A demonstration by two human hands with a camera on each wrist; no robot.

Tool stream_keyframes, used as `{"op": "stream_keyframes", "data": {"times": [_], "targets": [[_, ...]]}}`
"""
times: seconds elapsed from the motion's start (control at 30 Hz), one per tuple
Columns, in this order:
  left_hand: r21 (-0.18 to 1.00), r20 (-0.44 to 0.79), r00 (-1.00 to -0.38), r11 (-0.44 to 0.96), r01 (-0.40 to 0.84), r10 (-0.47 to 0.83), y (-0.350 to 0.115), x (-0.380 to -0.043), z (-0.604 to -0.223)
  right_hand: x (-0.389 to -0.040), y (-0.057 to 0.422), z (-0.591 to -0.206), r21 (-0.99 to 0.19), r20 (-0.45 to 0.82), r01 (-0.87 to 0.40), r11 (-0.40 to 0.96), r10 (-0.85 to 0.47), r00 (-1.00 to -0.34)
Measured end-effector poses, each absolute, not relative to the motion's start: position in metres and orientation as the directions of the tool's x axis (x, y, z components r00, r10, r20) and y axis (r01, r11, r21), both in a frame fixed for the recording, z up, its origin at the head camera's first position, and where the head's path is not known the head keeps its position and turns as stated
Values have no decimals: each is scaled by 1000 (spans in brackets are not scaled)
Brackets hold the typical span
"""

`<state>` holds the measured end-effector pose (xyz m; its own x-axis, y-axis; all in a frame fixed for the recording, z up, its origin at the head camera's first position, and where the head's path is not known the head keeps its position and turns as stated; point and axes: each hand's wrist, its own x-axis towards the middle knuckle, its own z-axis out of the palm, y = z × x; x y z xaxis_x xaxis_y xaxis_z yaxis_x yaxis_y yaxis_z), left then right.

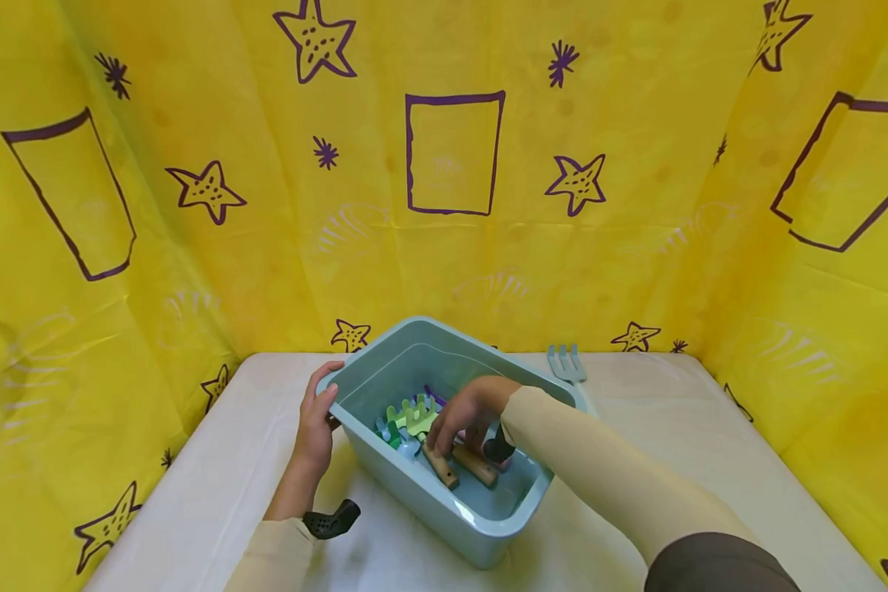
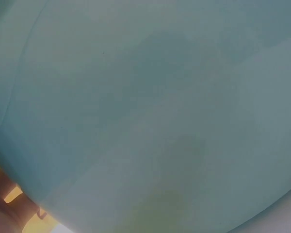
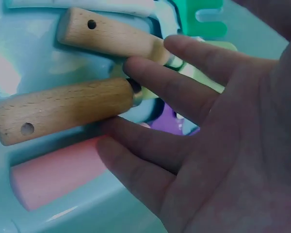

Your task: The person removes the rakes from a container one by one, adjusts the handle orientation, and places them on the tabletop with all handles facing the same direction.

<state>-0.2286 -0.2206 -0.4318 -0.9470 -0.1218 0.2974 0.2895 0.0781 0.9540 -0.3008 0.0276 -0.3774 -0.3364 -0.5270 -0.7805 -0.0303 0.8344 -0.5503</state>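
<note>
A blue-grey plastic bin (image 1: 422,501) stands on the white table, set at a slant. My left hand (image 1: 314,432) grips its left end by the rim; in the left wrist view the bin's wall fills most of the picture. Inside the bin, my right hand (image 1: 466,415) reaches down with its fingers spread over the garden tools. Its fingertips lie at two wooden handles (image 3: 70,109) and a pink handle (image 3: 58,174), without closing round any. A light-green hand rake (image 1: 414,417) and a purple piece (image 3: 169,121) lie among them, partly hidden.
A pale blue-grey hand fork (image 1: 566,364) lies on the white table (image 1: 215,460) behind the bin's right end, its handle partly hidden. Yellow cloth walls (image 1: 455,271) with purple drawings surround the table at the back and both sides.
</note>
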Motion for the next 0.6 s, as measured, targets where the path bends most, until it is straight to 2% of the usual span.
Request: {"op": "stream_keyframes", "data": {"times": [0.13,0.37,0.6], "targets": [[955,292,-948,80,284,-124,-220,-228,-432,-297,27,-378,-549,-770,-72,833,-537,-345],[955,295,-946,76,288,-134,-220,-227,-431,-300,27,-378,-598,-648,-205,775,-618,-445],[954,298,-945,76,290,-133,-220,-228,-431,-302,27,-375,-586,-569,-298,754,-644,-511]]}}
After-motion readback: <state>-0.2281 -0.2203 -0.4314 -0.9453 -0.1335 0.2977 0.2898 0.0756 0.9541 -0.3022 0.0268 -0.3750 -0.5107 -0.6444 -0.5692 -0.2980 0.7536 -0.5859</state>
